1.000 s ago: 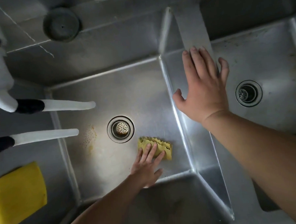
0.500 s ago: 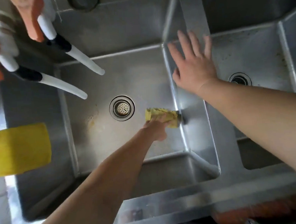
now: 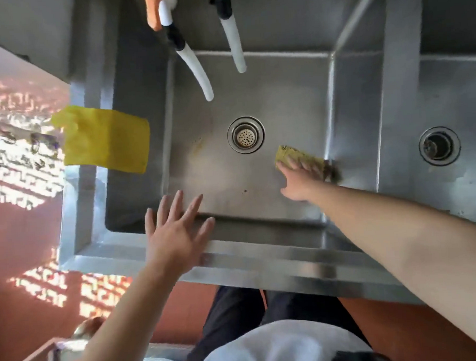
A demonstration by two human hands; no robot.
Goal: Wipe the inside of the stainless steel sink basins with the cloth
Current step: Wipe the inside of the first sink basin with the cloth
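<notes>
A small yellow-green cloth (image 3: 293,155) lies on the floor of the left stainless steel basin (image 3: 231,186), up against its right wall. My right hand (image 3: 300,179) reaches in from the right and presses flat on the cloth, with the thumb spread out to the left. The fingertips are blurred. My left hand (image 3: 173,233) is at the basin's front rim (image 3: 262,253), fingers straight and spread, holding nothing. The right basin (image 3: 425,198) shows beyond the divider (image 3: 392,89).
A round strainer drain (image 3: 246,135) sits mid-basin, and a darker drain (image 3: 439,146) is in the right basin. Two white hoses (image 3: 195,69) (image 3: 233,42) hang over the back of the left basin. A larger yellow cloth (image 3: 105,140) drapes over the left rim.
The cloth was under my left hand; now my right hand presses it at the same spot. The left hand has come to the front rim, the right hand has left the divider, and the view has pulled back.
</notes>
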